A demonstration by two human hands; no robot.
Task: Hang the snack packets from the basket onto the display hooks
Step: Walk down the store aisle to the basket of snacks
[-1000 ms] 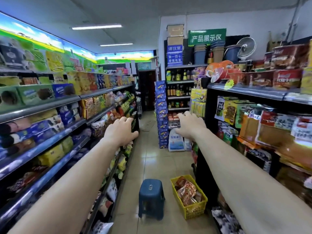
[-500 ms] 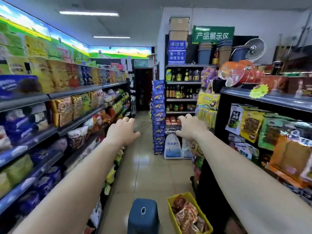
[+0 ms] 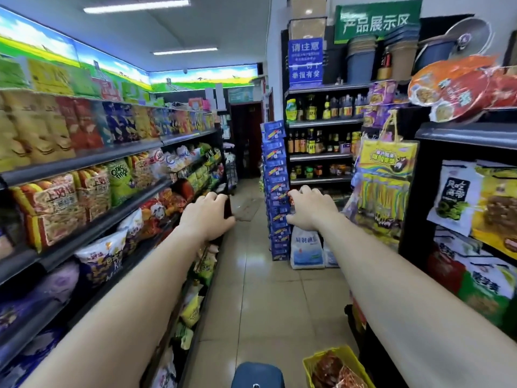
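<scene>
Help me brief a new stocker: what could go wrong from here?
1. The stool stands mid-aisle at the person's feet, beside the basket; a step forward could trip on either.
2. The left hand and right hand are out ahead, empty, and the view points down the aisle; reaching down blind for the packets might knock the hung bags on the right.

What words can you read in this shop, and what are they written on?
"产品展示区": the green rectangular sign high on the back wall.
"请注意" and "举报有奖": the blue paper notice beside it; its middle lines are too small to read.
"上好佳": the orange-red plastic snack bags on the left middle shelf.
All other packets and bottles are too blurred to read.
</scene>
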